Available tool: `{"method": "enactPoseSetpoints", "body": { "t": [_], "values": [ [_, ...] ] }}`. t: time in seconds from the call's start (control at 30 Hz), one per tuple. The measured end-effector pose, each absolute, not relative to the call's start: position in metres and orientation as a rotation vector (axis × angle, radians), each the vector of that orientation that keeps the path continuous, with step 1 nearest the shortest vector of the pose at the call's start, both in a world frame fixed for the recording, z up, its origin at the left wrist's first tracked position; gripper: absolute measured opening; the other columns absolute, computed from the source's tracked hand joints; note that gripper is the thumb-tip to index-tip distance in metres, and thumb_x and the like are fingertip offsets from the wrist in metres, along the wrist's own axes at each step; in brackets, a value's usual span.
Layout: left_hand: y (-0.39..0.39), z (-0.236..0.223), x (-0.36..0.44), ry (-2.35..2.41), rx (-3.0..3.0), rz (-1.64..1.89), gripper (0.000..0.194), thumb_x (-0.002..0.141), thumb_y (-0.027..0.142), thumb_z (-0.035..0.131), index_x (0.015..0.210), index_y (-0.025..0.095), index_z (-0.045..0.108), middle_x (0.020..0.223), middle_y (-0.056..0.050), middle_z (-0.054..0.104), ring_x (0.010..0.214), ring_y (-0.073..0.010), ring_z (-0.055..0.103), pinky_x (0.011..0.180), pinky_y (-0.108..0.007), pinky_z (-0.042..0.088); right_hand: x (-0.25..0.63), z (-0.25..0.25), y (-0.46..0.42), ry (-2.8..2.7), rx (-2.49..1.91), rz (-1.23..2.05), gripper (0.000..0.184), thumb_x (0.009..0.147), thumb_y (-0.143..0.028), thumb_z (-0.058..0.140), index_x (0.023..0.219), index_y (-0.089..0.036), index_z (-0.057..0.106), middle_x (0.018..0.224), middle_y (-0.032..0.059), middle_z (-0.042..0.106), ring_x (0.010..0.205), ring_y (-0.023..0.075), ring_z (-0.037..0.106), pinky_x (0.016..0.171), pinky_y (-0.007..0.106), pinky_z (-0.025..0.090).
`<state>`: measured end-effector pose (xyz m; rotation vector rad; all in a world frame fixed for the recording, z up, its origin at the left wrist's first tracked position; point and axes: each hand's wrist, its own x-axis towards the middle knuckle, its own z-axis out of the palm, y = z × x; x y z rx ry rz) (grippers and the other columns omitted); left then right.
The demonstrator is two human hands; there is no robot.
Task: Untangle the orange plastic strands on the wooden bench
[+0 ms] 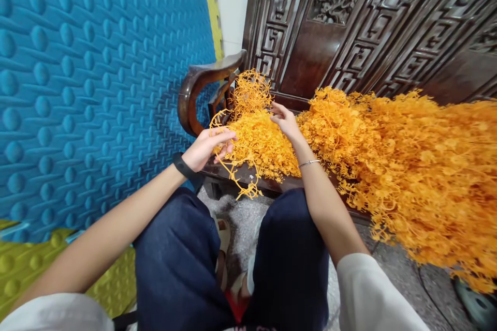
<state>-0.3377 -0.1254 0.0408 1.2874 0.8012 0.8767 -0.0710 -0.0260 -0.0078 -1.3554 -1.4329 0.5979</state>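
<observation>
Near the bench's left arm, my left hand [212,146] is closed on an orange plastic stem strip [233,173]. One end of the strip curls up above the fingers, and the rest droops past the bench edge. My right hand [285,120] hovers at the pile of small orange plastic pieces [264,139], its fingers apart with nothing visible in them. Behind that pile, a looser tangle of thin orange stems [252,93] rests against the bench's corner.
A much bigger orange heap [419,160] spreads over the right side of the dark carved wooden bench [316,57]. The curved wooden armrest [190,95] stands beside my left hand. Blue foam matting [97,72] rises at left. A black cable [430,295] lies on the floor.
</observation>
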Motion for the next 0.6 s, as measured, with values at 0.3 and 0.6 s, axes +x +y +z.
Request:
{"method": "enactPoseSetpoints", "body": {
  "t": [0.3,0.6],
  "values": [
    [-0.122,0.039,-0.338,0.746,1.237,0.907,0.026,0.075,0.039,0.064,0.082,0.014,0.059,0.054,-0.002,0.060,0.032,-0.0068,0.042,0.031,-0.019,0.028,-0.119,0.033,-0.083,-1.663,-1.039,0.848,0.023,0.075,-0.040,0.064,0.077,-0.017,0.066,0.076,0.0028,0.067,0.067,0.0118,0.056,0.067,0.028,0.045],
    [-0.119,0.036,-0.338,0.683,1.184,1.032,0.022,0.076,0.033,0.064,0.080,0.012,0.059,0.063,-0.002,0.062,0.041,-0.0101,0.052,0.041,-0.023,0.043,-0.162,0.056,-0.130,-1.944,-0.927,0.785,0.029,0.071,-0.043,0.071,0.066,-0.017,0.060,0.055,-0.0051,0.046,0.054,0.0074,0.035,0.055,0.025,0.028]
  ]
}}
